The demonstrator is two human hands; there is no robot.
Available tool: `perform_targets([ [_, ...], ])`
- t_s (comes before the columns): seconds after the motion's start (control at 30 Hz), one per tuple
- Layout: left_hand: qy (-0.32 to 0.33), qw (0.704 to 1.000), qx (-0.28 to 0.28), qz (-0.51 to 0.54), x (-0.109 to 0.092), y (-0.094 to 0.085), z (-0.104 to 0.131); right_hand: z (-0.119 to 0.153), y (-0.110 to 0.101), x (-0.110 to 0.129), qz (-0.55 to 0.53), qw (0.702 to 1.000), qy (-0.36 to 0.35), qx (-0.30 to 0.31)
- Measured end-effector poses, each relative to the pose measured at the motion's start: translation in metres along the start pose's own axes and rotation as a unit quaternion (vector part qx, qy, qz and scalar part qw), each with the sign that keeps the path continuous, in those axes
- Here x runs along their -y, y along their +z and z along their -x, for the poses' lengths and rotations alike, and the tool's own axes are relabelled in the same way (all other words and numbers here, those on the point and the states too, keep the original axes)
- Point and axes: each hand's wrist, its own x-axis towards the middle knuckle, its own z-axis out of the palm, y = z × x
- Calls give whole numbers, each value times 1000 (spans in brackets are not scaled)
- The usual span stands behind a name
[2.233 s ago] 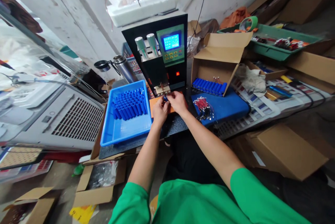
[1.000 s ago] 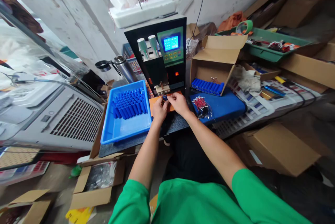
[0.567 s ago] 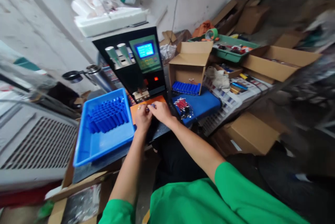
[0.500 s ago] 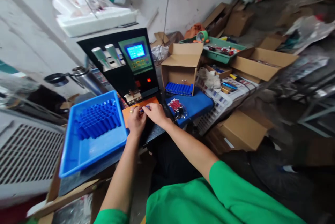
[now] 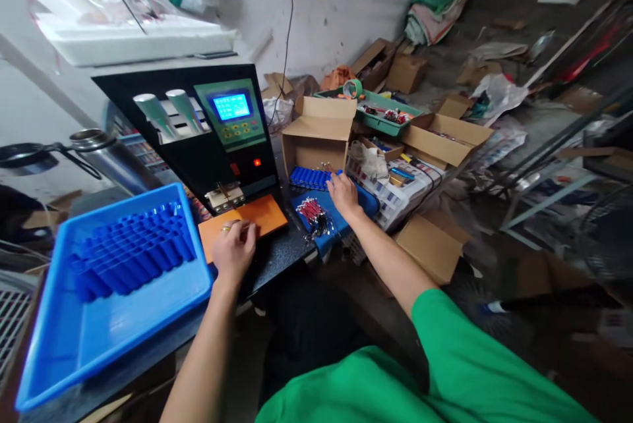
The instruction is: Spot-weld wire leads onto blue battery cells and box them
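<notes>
- Orange board (image 5: 266, 213) lies beneath my left grip (image 5: 234, 248); the fingers are curled in with the thumb close against them, and I cannot tell whether something small is pinched there.
- My right grip (image 5: 343, 194) reaches away to the right, its fingers bent at the right end of a row of blue cylinders (image 5: 307, 177); I cannot tell how far open it is or whether it has hold of one.
- That row sits side by side in the front of an open cardboard box (image 5: 319, 149), flap raised.
- Just nearer me than the row, a bundle of red and black wires (image 5: 315, 213) lies on a blue surface (image 5: 363, 201).
- Behind the board stands a black machine (image 5: 198, 166), its screen (image 5: 231, 107) lit blue and a red light (image 5: 256, 163) glowing.
- To my left, a blue tray (image 5: 116, 337) on the dark tabletop (image 5: 279, 257) holds many more cylinders (image 5: 136, 252), packed together towards its far side.
- Past the tray stands a metal flask (image 5: 119, 159).
- Farther off, beyond the box, is a green tray (image 5: 383, 123) with a roll of green tape (image 5: 353, 88) at its edge.
</notes>
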Motion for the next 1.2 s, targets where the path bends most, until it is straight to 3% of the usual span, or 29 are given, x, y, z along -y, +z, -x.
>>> perform_targets([
  [0.17,22,1000,-4,3,1,-1,1,-14,1,6,118,988,-18,94],
  [0.4,27,1000,13,7,3,-1,4,-28,2,13,148,980,-1,132],
  [0.67,13,999,20,31,0,-2,9,-25,-1,6,123,984,29,123],
  [0.8,16,1000,14,24,-1,-1,10,-11,6,2,58,995,-5,86],
  [1.0,2,1000,4,11,-2,1,10,-15,32,4,-60,974,51,213],
  [1.2,-6,1000,12,6,-5,0,10,-27,51,11,-88,962,152,209],
])
